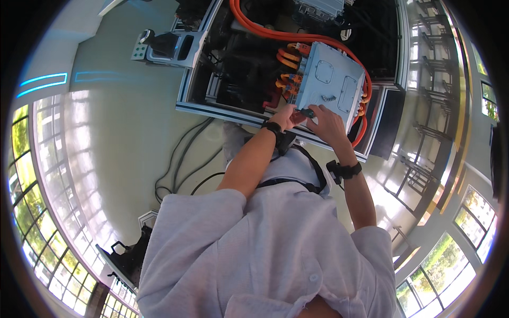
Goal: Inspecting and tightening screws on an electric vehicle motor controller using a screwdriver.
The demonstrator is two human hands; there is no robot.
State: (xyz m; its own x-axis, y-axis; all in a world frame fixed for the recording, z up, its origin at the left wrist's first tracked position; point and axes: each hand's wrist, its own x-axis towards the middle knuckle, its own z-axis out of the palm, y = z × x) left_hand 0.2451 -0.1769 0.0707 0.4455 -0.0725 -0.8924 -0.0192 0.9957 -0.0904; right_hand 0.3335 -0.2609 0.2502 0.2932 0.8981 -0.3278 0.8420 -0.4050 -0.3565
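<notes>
A silver metal housing (332, 79) with orange cables and connectors (289, 81) along its left side sits in an aluminium-profile frame. My right hand (328, 123) grips the dark handle of a small hand tool (307, 113), perhaps a screwdriver, at the housing's near left corner. Close beside it, my left hand (284, 117) is at the same corner, its fingers near the tool's front end; whether they hold anything is not clear. Several small screws or bolts (329, 98) lie in a group on the housing's top. A red part (272, 99) is just left of the housing.
The frame's near rail (226, 115) runs in front of me. Thick orange cables (274, 35) loop behind and right of the housing. A gear-shifter console (169, 47) is fixed at the frame's left. Black cables (181, 155) lie on the floor.
</notes>
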